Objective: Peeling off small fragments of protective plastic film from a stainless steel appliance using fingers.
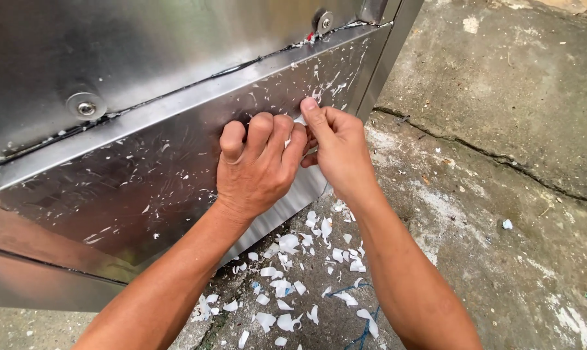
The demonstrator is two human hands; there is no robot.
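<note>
A shiny stainless-steel panel (176, 162), flat and scuffed, flecked with white film remnants, runs its long axis from lower left up to upper right. The left hand (258, 165) is curled against it; the right hand (335, 146) pinches a white film scrap (298, 121). Torn white flakes (293, 272) litter the rough, cracked concrete floor (501, 162).

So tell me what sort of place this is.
Probably an outdoor yard or workshop floor: cracked concrete ground, a stainless steel panel both hands pick at, white film scraps littering the ground.
</note>
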